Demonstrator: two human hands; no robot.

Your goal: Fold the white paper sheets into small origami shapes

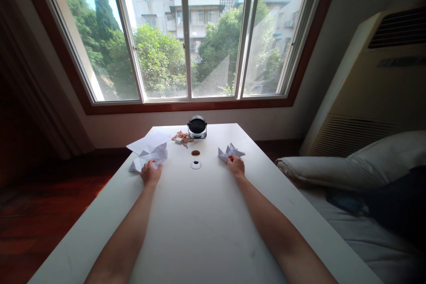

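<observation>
On the left side of the white table (pixel 196 213), my left hand (pixel 151 171) is closed at the near edge of a folded sheet of white paper (pixel 149 153). Its thumb and fingers pinch the paper. A flatter white sheet (pixel 140 143) lies beneath and behind it. Over on the right, my right hand (pixel 235 165) is closed on a folded paper boat (pixel 232 149) with a pointed middle and raised ends. The fingertips cover part of its near side.
A round black device on a metal stand (pixel 197 127) is at the table's far end. Beside it lie a coiled orange cord (pixel 184 137) and a small white plug (pixel 179 140). Two round holes (pixel 195 165) are in the tabletop. A sofa (pixel 319 171) stands at the right.
</observation>
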